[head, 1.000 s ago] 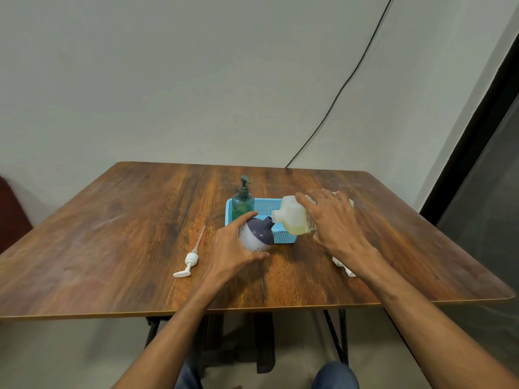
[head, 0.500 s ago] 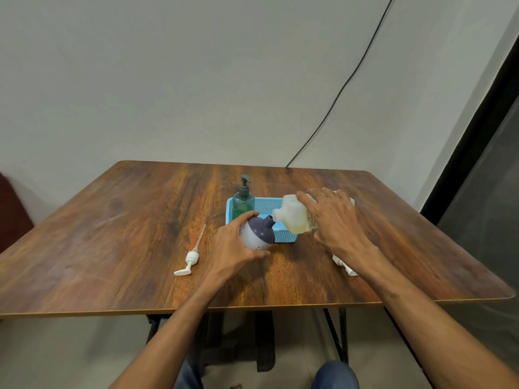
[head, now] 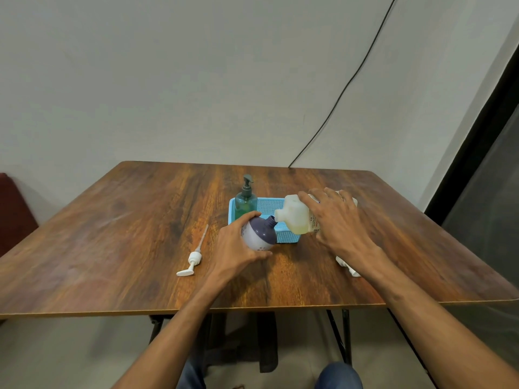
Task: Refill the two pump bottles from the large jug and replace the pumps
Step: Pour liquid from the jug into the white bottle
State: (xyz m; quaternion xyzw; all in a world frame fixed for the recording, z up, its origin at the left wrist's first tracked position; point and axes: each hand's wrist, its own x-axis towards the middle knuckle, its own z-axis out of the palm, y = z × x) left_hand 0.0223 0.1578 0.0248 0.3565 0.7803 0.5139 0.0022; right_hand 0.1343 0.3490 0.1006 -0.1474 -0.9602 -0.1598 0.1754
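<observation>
My left hand [head: 234, 247] grips a round white bottle with a purple top [head: 259, 234], tilted with its open neck toward the right. My right hand [head: 338, 220] holds the large pale jug [head: 295, 216] tipped on its side, yellowish liquid inside, its spout touching the purple bottle's neck. A white pump with a long tube [head: 193, 258] lies loose on the table to the left. A green pump bottle [head: 246, 199] with its dark pump fitted stands in the blue basket's [head: 286, 238] left end.
The wooden table [head: 112, 234] ends close in front of me. A white object [head: 348, 266], partly hidden by my right wrist, lies on the table at the right. A black cable [head: 337, 102] runs down the wall behind.
Both hands, the jug and the purple-topped bottle stay almost in place; the jug's spout remains at the bottle's neck.
</observation>
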